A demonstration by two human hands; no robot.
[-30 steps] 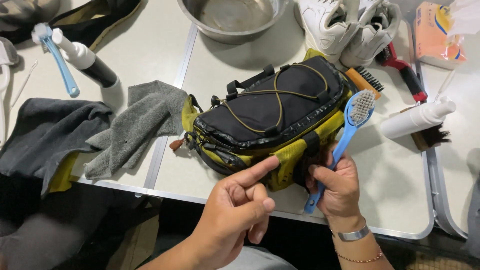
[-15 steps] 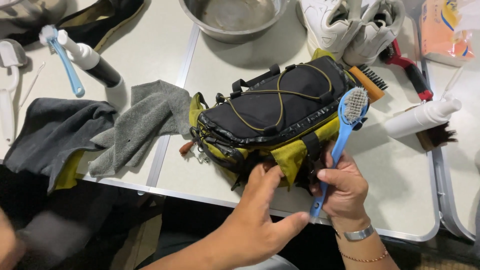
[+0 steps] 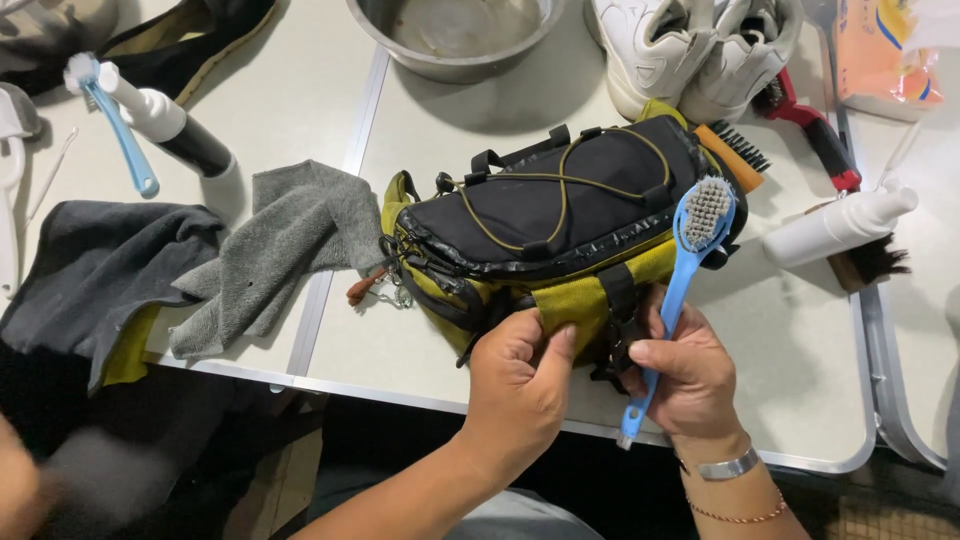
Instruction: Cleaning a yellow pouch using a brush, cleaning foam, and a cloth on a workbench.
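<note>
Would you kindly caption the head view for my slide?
Left hand grips black-and-yellow bag; right hand holds blue brush.

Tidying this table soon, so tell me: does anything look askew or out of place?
The grey towel lies crumpled across the seam between two tables, and a dark cloth droops over the near edge. Nothing looks spilled or damaged.

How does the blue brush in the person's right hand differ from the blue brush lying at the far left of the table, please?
The held blue brush is gripped by the right hand and stands over the black and yellow-green bag; the far-left blue brush lies untouched on the table. The held brush shows grey bristles facing the camera; the other's bristles look white. Both have slim blue plastic handles.
</note>
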